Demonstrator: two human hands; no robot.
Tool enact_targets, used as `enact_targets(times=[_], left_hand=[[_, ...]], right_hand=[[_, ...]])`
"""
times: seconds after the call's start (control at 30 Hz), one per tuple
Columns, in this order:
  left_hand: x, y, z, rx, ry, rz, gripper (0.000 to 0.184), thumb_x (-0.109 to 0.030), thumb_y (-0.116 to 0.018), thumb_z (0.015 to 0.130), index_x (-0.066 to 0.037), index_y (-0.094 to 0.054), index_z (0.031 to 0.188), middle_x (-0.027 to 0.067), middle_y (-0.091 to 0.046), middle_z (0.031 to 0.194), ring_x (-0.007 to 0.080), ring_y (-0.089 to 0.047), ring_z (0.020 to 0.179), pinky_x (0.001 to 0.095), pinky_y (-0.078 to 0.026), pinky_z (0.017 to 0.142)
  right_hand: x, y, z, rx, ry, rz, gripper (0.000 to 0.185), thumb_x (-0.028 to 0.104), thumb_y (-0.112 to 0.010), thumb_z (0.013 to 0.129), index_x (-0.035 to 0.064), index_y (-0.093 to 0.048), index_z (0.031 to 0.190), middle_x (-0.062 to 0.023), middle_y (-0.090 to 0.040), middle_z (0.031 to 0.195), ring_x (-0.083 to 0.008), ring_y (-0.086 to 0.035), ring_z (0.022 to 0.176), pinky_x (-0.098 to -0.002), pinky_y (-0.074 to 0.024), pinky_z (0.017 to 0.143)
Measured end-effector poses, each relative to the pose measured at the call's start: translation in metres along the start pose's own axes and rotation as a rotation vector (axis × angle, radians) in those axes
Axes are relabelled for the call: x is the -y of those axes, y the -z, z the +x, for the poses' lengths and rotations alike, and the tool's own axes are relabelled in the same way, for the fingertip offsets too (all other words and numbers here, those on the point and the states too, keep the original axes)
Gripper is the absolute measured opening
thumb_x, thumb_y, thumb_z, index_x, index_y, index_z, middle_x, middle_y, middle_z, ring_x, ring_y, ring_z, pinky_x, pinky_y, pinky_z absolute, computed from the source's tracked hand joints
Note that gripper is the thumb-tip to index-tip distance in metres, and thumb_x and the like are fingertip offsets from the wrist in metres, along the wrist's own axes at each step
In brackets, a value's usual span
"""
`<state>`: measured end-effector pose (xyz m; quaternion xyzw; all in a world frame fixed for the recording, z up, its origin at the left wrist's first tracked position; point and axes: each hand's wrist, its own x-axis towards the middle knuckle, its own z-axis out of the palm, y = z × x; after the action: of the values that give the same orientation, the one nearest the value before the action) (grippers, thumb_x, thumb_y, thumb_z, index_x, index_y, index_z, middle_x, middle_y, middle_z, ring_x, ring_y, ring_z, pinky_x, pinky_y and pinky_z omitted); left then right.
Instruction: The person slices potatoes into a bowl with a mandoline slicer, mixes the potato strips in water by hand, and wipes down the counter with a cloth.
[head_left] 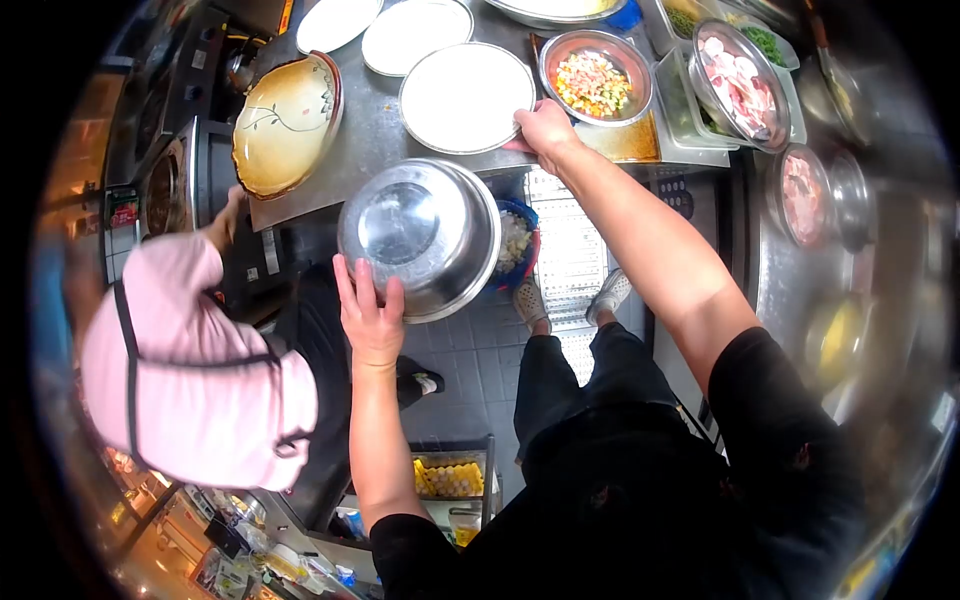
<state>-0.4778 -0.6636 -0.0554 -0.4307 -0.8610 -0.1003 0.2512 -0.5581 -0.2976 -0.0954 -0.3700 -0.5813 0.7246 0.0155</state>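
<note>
Holding tilted metal bowl [415, 230] by near side, left hand [373, 320] spread, right hand [547, 134] pinching plate [466, 98]

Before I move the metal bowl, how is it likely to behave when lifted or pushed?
The metal bowl should stay stiff, judging by its smoothly formed metal wall. It may be slippery, since its polished surface shines under the left hand. Being round, it could roll if set on its side.

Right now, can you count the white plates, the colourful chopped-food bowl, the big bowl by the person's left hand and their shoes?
White plates, skipping the cut-off shiny-rimmed vessel: 3
Chopped-food bowl: 1
Big metal bowl at the left hand: 1
Pale shoes: 2
Total: 7
</note>
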Motion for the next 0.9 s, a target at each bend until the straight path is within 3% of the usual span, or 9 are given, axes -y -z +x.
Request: enact_targets(times=[0.07, 0.2, 0.33, 0.47, 0.57, 0.6, 0.7, 0.77, 0.9], left_hand=[[-0.004, -0.008, -0.004, 0.110, 0.065, -0.001, 0.055, 0.003, -0.065, 0.083, -0.019, -0.054, 0.132, 0.0209, -0.046, 0.144, 0.0583, -0.051, 0.127, 0.0554, -0.058, 0.091], [-0.005, 0.005, 0.002, 0.052, 0.021, 0.040, 0.052, 0.003, -0.065, 0.084, -0.019, -0.058, 0.130, 0.0198, -0.052, 0.140, 0.0566, -0.052, 0.127, 0.0543, -0.057, 0.092], [-0.023, 0.040, -0.018, -0.008, 0.130, 0.074, 0.054, 0.000, -0.065, 0.092, -0.008, -0.045, 0.142, 0.0268, -0.047, 0.144, 0.0548, -0.052, 0.128, 0.0561, -0.055, 0.098], [-0.072, 0.073, -0.032, -0.042, 0.500, -0.110, 0.071, 0.000, -0.065, 0.091, -0.001, -0.031, 0.153, 0.0298, -0.041, 0.150, 0.0508, -0.042, 0.139, 0.0535, -0.040, 0.114], [-0.109, 0.085, -0.035, -0.089, 0.998, -0.323, 0.086, 0.007, -0.058, 0.086, 0.004, -0.014, 0.160, 0.0295, -0.035, 0.155, 0.0400, -0.033, 0.148, 0.0434, -0.026, 0.122], [-0.123, 0.085, -0.022, -0.343, 1.244, -0.587, 0.078, 0.012, -0.050, 0.083, 0.004, -0.026, 0.156, 0.0260, -0.043, 0.151, 0.0384, -0.045, 0.138, 0.0437, -0.031, 0.120], [-0.130, 0.089, -0.031, -0.530, 1.685, -1.125, 0.067, 0.013, -0.049, 0.076, 0.004, -0.043, 0.142, 0.0207, -0.053, 0.135, 0.0343, -0.057, 0.121, 0.0452, -0.049, 0.105], [-0.136, 0.100, -0.018, -0.567, 1.825, -1.392, 0.060, 0.014, -0.050, 0.074, 0.005, -0.048, 0.133, 0.0187, -0.056, 0.127, 0.0321, -0.061, 0.112, 0.0458, -0.056, 0.094], [-0.151, 0.095, 0.006, -0.470, 1.735, -1.495, 0.048, 0.011, -0.050, 0.077, 0.007, -0.053, 0.124, 0.0169, -0.059, 0.118, 0.0304, -0.064, 0.102, 0.0460, -0.060, 0.079]], right_hand=[[-0.002, 0.002, 0.003, 0.032, -0.013, 0.010, 0.036, -0.002, -0.056, 0.089, -0.0193, -0.050, 0.120, -0.0264, -0.059, 0.117, -0.0328, -0.070, 0.095, -0.0370, -0.0669, 0.061], [-0.003, 0.001, 0.002, 0.035, 0.001, 0.020, 0.035, -0.002, -0.054, 0.089, -0.0181, -0.050, 0.120, -0.0261, -0.060, 0.116, -0.0325, -0.071, 0.095, -0.0380, -0.0665, 0.060], [0.000, -0.003, -0.005, -0.006, -0.031, 0.095, 0.035, -0.002, -0.052, 0.090, -0.0146, -0.051, 0.122, -0.0222, -0.062, 0.117, -0.0304, -0.072, 0.089, -0.0360, -0.0652, 0.061], [0.000, 0.004, -0.013, 0.084, -0.080, 0.129, 0.040, 0.012, -0.058, 0.096, -0.0098, -0.050, 0.128, -0.0157, -0.065, 0.109, -0.0241, -0.071, 0.072, -0.0294, -0.0602, 0.060], [0.005, 0.020, -0.038, 0.087, -0.105, 0.092, 0.052, 0.018, -0.062, 0.097, -0.0094, -0.045, 0.138, -0.0180, -0.065, 0.111, -0.0224, -0.071, 0.082, -0.0289, -0.0597, 0.066], [0.005, 0.029, -0.053, 0.066, -0.094, 0.074, 0.056, 0.018, -0.063, 0.097, -0.0091, -0.043, 0.141, -0.0185, -0.065, 0.112, -0.0224, -0.071, 0.086, -0.0292, -0.0600, 0.071], [0.002, 0.076, -0.108, 0.106, -0.020, 0.125, 0.051, 0.019, -0.062, 0.100, -0.0046, -0.043, 0.141, -0.0164, -0.064, 0.113, -0.0249, -0.070, 0.098, -0.0339, -0.0584, 0.090], [-0.012, 0.121, -0.141, 0.065, 0.007, 0.102, 0.053, 0.016, -0.064, 0.098, -0.0052, -0.044, 0.142, -0.0170, -0.065, 0.114, -0.0240, -0.070, 0.097, -0.0332, -0.0582, 0.087], [-0.064, 0.222, -0.205, -0.153, 0.055, 0.009, 0.047, 0.016, -0.065, 0.098, -0.0059, -0.050, 0.137, -0.0149, -0.067, 0.111, -0.0198, -0.070, 0.094, -0.0308, -0.0576, 0.083]])
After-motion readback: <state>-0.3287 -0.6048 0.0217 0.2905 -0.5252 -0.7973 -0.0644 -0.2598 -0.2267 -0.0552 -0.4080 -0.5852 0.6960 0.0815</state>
